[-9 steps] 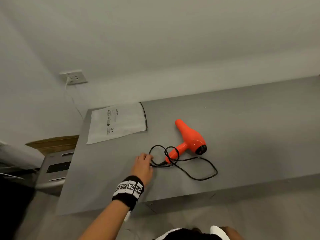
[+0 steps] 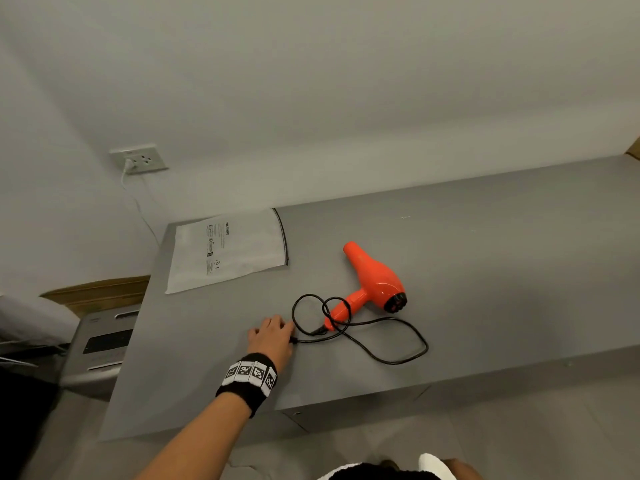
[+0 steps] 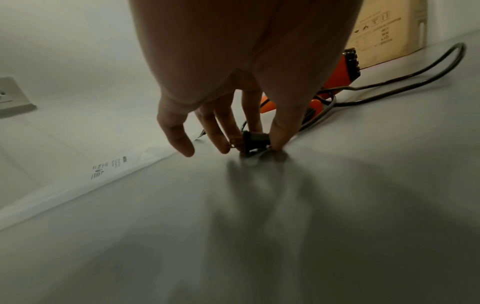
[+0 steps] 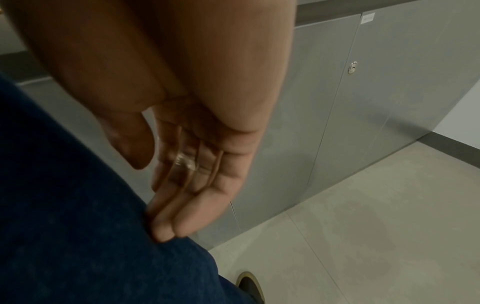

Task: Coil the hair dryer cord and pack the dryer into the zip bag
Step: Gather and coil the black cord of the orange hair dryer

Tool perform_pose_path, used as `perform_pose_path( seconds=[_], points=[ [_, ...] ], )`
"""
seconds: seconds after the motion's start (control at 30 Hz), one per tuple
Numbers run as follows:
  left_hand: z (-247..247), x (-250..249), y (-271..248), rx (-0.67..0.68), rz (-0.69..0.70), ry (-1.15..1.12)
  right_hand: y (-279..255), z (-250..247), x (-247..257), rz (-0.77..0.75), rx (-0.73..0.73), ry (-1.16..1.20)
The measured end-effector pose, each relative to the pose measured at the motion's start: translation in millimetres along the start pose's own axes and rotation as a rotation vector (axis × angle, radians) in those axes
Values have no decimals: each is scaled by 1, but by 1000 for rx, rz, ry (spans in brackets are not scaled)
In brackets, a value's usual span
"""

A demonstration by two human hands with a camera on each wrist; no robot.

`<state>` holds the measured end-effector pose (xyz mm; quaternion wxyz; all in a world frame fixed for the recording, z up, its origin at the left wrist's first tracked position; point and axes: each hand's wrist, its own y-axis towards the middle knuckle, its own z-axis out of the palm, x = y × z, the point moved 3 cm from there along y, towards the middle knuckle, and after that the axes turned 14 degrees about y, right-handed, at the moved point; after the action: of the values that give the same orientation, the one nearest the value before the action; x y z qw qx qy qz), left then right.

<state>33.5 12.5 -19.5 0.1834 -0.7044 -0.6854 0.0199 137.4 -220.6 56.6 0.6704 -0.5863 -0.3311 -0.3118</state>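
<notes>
Left hand [image 3: 233,98] now pinches the cord's plug [image 3: 254,140] — right hand [image 4: 192,164] hangs slack, fingers loose.

You face plain white wall [image 2: 311,81]; wall socket [image 2: 140,160] at left, 1 white cable plugged in. Grey cabinet top [image 2: 502,244] below. Cardboard box [image 3: 387,30] far right. Pale tiled floor [image 4: 376,236], grey cabinet doors [image 4: 363,92].

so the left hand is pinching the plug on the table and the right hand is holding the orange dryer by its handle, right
Not quite. The left hand does pinch the plug on the table, but the right hand holds nothing: the right wrist view shows it hanging relaxed beside the person's leg. In the head view the orange dryer lies untouched on the table.
</notes>
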Motion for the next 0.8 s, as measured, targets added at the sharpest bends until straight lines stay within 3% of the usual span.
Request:
perform_pose_path(
  seconds=[0.07, 0.13, 0.2, 0.23, 0.33, 0.4, 0.5, 0.6, 0.67, 0.8],
  points=[
    [0, 2, -2, 30, 44, -24, -7, 5, 15, -63, -39, -155],
    [-5, 1, -7, 69, 116, -107, -12, -7, 12, -134, 58, -244],
    [-13, -1, -16, 65, 162, -294, -19, -29, -13, -270, 59, -379],
    [-18, -1, -21, 48, 166, -428, -31, -43, -28, -257, 62, -436],
    [-36, 2, -40, 37, 160, -848, -110, -88, -123, 131, 142, -544],
    [-49, 1, -52, 43, 171, -1031, -121, -111, -144, -46, 69, -558],
    [-64, 1, -66, 33, 172, -1246, -90, -87, -86, -487, -80, -532],
    [-76, 4, -76, -5, 172, -1363, -69, -57, -58, -703, -50, -603],
    [-85, 7, -81, -41, 181, -1402, -57, -40, -56, -683, 55, -688],
    [-98, 13, -87, -98, 192, -1474, -36, -4, -68, -372, 300, -650]
  ],
)
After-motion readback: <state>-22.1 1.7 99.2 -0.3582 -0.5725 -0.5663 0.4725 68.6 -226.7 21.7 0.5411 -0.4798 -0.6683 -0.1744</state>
